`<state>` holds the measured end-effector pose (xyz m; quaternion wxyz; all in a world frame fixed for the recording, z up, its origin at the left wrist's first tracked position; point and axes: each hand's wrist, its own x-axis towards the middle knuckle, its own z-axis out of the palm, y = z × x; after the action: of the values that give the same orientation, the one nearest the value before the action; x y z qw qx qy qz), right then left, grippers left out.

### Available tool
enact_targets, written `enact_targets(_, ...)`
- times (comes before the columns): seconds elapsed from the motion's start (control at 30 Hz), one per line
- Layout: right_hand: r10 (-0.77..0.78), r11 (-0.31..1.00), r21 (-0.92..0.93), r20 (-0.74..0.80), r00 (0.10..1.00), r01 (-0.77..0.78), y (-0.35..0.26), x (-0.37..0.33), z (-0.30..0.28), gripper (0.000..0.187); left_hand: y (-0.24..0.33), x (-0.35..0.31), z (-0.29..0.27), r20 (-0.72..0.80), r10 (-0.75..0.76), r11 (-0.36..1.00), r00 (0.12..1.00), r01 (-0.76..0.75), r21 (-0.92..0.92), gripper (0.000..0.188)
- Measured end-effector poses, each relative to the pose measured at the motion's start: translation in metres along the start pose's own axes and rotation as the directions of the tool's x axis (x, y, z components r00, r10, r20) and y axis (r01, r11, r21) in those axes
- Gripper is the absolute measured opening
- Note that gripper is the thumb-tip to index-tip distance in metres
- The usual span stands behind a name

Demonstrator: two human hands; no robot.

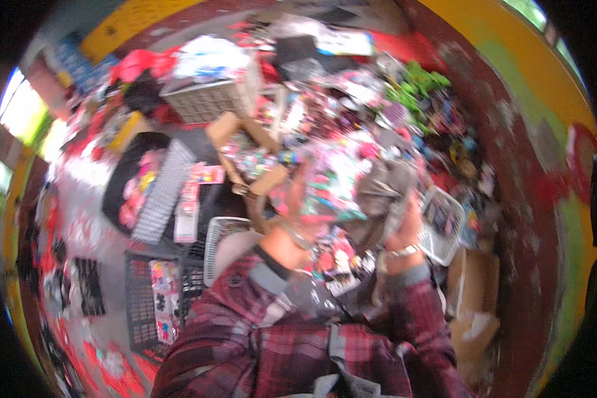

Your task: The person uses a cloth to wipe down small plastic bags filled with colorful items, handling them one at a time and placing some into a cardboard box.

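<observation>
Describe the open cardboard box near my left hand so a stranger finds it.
Find the large pale basket at upper left, holding something white. Just below its right side, near your left hand, lies the open cardboard box. Its brown flaps set it apart from the white plastic basket below.

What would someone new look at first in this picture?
Probably the shiny, colourful packet in the middle, between the left hand and the right hand. Then maybe the bright green thing at the upper right, and the pale basket with something white on top, at the upper left.

Bright openings point(23, 111) glow left, a maroon and yellow wall point(527, 139) right.
</observation>
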<state>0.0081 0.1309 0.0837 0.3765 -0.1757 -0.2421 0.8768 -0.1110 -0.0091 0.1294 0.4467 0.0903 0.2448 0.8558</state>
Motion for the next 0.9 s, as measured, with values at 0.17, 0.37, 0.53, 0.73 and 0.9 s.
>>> enact_targets(0.17,0.133,0.949,-0.29,0.017,0.991,-0.122,0.0,-0.022,0.007,0.041,-0.027,0.002,-0.017,-0.116,0.013,0.893,0.993,0.04,0.447,0.073)
enact_targets(0.37,0.209,0.909,-0.399,0.197,0.958,-0.117,0.015,-0.038,0.022,0.044,-0.043,-0.017,-0.047,-0.225,0.098,0.822,0.969,0.048,0.567,0.058)
enact_targets(0.53,0.004,0.749,-0.613,0.387,0.922,0.253,0.008,-0.051,0.035,0.048,-0.036,-0.035,0.005,0.013,0.148,0.874,0.989,-0.137,0.466,0.048)
enact_targets(0.73,-0.197,0.457,-0.699,0.523,0.829,0.55,-0.01,-0.058,0.033,0.043,-0.033,-0.004,0.03,0.063,0.136,0.888,0.989,-0.15,0.436,0.043)
enact_targets(0.9,-0.175,0.836,-0.44,0.35,0.92,0.327,-0.043,-0.054,0.029,0.038,-0.018,0.017,0.035,0.178,-0.164,0.986,0.97,0.162,0.022,0.045)
